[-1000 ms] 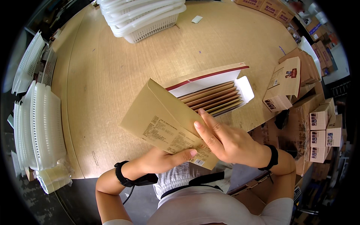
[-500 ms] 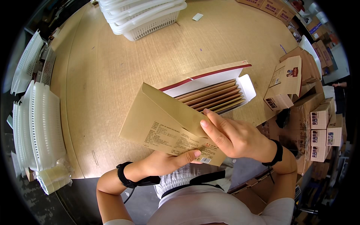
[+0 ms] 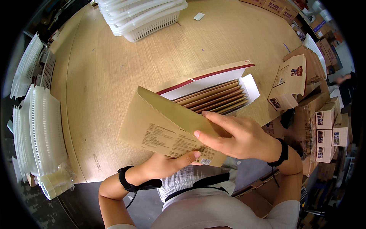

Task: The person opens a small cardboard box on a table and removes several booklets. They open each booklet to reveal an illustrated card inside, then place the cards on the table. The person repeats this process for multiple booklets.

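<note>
A tan paper envelope, with a flap along its upper side, printed text and a barcode, is tilted in front of me over the table's near edge. My left hand grips its lower edge, thumb on the printed face and the other fingers hidden beneath. Across the right end of the flap lies my right hand, its index finger and thumb pinching around the flap's edge. Just behind the envelope, an opened carton with a white inside and a red-edged lid holds several brown envelopes in a row.
Stacked white plastic baskets stand at the far side of the wooden table, and more white baskets line the left. Clear tape rolls sit at the left corner. Cartons crowd the right edge.
The envelope has shifted slightly left, and its flap stands a little farther from the printed face. My right hand has slid left along it, with thumb and index finger spread wider.
</note>
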The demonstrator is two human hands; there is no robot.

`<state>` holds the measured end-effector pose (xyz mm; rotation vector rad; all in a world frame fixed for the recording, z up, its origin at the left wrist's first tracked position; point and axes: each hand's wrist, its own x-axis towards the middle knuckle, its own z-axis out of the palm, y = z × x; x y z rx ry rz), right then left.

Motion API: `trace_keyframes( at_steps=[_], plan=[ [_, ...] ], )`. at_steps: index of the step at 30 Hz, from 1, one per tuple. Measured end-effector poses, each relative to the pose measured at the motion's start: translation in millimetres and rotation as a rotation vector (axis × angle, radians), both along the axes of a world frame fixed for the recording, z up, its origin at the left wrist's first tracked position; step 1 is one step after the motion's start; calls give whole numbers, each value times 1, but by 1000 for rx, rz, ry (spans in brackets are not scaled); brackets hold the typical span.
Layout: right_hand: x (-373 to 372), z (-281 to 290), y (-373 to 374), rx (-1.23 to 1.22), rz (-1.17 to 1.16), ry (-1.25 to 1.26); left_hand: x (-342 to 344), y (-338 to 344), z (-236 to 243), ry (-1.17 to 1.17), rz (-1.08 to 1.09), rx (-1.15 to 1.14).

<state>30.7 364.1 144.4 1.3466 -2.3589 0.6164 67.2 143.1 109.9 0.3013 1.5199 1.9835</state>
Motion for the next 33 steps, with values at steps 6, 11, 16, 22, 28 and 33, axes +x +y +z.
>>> trace_keyframes(
  at_steps=[6,11,16,22,28,33],
  plan=[
    [5,4,-6,42,-42,10,2,11,2,18,-104,3],
    [1,4,1,29,22,-102,1,11,3,-5,-155,19],
    [-3,2,4,-32,60,-154,-2,10,2,-8,-252,-19],
    [-2,3,0,-11,-8,-148,2,17,-1,30,-164,-28],
    [-2,6,-3,-109,-68,-190,3,18,-1,0,-156,-26],
    [-3,8,-2,-140,-85,-206,3,18,-2,-24,-176,-40]
  ],
)
